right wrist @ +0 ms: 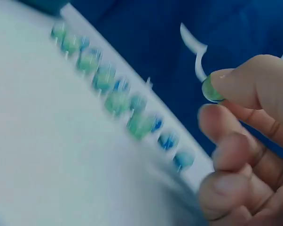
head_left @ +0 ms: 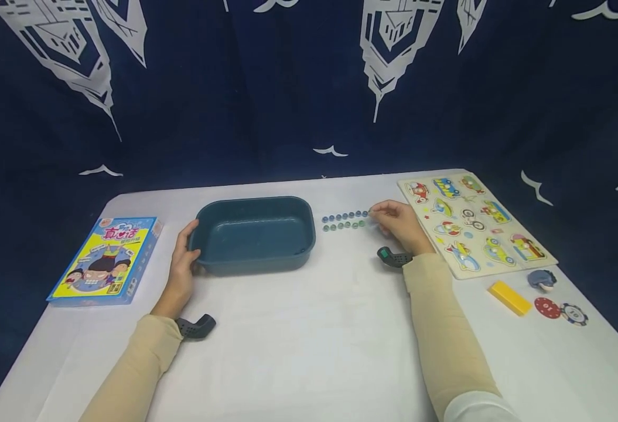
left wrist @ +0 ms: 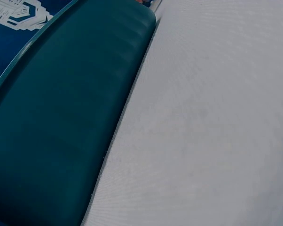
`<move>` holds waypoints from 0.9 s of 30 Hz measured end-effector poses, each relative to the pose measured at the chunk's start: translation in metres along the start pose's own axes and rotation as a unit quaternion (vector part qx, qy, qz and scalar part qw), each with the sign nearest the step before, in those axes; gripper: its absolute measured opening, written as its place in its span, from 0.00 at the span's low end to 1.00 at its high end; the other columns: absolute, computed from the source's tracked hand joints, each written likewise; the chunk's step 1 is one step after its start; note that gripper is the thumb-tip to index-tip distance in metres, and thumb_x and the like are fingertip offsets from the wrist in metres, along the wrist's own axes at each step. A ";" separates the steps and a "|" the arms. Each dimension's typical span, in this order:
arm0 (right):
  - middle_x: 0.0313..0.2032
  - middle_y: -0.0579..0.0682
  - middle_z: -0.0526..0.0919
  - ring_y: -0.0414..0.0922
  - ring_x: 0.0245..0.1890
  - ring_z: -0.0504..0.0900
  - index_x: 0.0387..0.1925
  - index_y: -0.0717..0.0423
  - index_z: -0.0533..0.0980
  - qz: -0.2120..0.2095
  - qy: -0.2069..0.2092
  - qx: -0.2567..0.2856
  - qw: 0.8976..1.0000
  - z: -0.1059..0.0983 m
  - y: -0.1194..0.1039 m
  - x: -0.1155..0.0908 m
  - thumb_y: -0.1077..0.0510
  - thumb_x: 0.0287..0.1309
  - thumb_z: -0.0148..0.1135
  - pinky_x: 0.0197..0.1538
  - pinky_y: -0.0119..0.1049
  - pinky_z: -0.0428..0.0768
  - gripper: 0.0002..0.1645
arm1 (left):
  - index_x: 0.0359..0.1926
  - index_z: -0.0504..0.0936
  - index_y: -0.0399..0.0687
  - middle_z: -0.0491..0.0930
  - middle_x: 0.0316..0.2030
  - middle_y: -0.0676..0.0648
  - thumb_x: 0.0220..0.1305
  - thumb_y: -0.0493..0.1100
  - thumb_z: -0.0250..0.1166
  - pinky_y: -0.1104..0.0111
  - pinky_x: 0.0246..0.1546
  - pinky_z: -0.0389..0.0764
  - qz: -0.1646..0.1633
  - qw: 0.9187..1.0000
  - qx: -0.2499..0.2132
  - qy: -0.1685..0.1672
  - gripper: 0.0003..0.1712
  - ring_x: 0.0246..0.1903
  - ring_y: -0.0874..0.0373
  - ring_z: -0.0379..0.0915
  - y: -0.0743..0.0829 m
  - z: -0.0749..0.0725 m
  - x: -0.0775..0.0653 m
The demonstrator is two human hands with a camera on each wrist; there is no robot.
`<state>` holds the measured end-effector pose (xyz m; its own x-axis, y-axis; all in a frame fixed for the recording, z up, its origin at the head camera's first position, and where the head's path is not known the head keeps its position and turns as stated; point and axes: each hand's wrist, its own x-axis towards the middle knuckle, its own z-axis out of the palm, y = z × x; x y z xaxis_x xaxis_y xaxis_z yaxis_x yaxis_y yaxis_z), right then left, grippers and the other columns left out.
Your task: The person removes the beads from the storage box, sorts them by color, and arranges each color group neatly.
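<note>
A dark teal plastic basin (head_left: 256,264) sits on the white table, and its long side fills much of the left wrist view. My left hand (head_left: 181,266) holds the basin by its left end, fingers along the outer wall. To the right of the basin lie two rows of glass marbles, a blue row (head_left: 344,215) behind and a green row (head_left: 343,225) in front. My right hand (head_left: 399,223) is at the right end of these rows. Between its thumb and index finger it pinches a green marble (right wrist: 211,90); the other fingers are curled.
A boxed card game (head_left: 105,261) lies at left. On the right are a wooden picture puzzle board (head_left: 477,225), a yellow block (head_left: 509,298), a small blue-grey toy (head_left: 542,279), a red chip (head_left: 547,308) and a black-and-white chip (head_left: 574,315). A dark blue curtain (head_left: 245,117) hangs behind.
</note>
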<state>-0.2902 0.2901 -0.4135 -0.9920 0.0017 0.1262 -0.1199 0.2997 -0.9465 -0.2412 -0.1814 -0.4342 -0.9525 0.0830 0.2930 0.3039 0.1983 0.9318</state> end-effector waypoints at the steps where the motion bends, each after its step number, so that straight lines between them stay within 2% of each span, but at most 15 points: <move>1: 0.30 0.54 0.81 0.37 0.19 0.70 0.46 0.65 0.79 0.003 0.008 -0.004 1.000 0.000 0.005 0.000 0.60 0.64 0.64 0.22 0.28 0.71 0.13 | 0.77 0.51 0.42 0.44 0.78 0.43 0.59 0.32 0.40 0.48 0.74 0.31 0.001 1.000 0.000 0.001 0.41 0.78 0.49 0.30 -0.001 0.000 0.000; 6: 0.27 0.50 0.78 0.34 0.16 0.67 0.46 0.66 0.80 0.000 0.042 -0.037 0.998 0.003 0.019 0.001 0.62 0.63 0.64 0.18 0.25 0.67 0.13 | 0.76 0.51 0.40 0.45 0.78 0.42 0.57 0.32 0.41 0.49 0.74 0.32 0.006 1.000 0.001 0.007 0.42 0.78 0.48 0.32 -0.002 0.000 0.000; 12: 0.29 0.52 0.79 0.39 0.21 0.72 0.45 0.60 0.82 0.006 0.055 -0.107 0.993 0.004 0.024 0.004 0.59 0.61 0.65 0.23 0.28 0.72 0.12 | 0.77 0.50 0.41 0.44 0.78 0.43 0.58 0.32 0.40 0.48 0.74 0.32 -0.001 1.000 -0.004 0.000 0.42 0.78 0.49 0.31 0.000 0.001 0.001; 19: 0.34 0.53 0.84 0.47 0.29 0.75 0.45 0.57 0.84 0.000 0.051 -0.171 0.984 0.007 0.021 0.003 0.58 0.58 0.65 0.33 0.35 0.73 0.13 | 0.77 0.49 0.44 0.43 0.79 0.45 0.59 0.32 0.39 0.48 0.74 0.32 -0.010 1.000 -0.015 -0.006 0.42 0.78 0.51 0.30 0.001 0.001 0.001; 27: 0.37 0.55 0.85 0.49 0.32 0.75 0.45 0.57 0.84 0.003 0.039 -0.186 0.982 0.008 0.020 0.003 0.55 0.58 0.68 0.38 0.39 0.73 0.14 | 0.78 0.49 0.44 0.43 0.79 0.45 0.59 0.32 0.39 0.47 0.74 0.32 -0.012 1.000 -0.015 -0.005 0.42 0.78 0.51 0.30 0.001 0.001 0.000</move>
<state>-0.2956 0.2883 -0.4344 -0.9848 0.0739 0.1572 -0.0766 0.6273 -0.7750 -0.2411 -0.1799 -0.4330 -0.9594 0.0885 0.2680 0.2796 0.1707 0.9448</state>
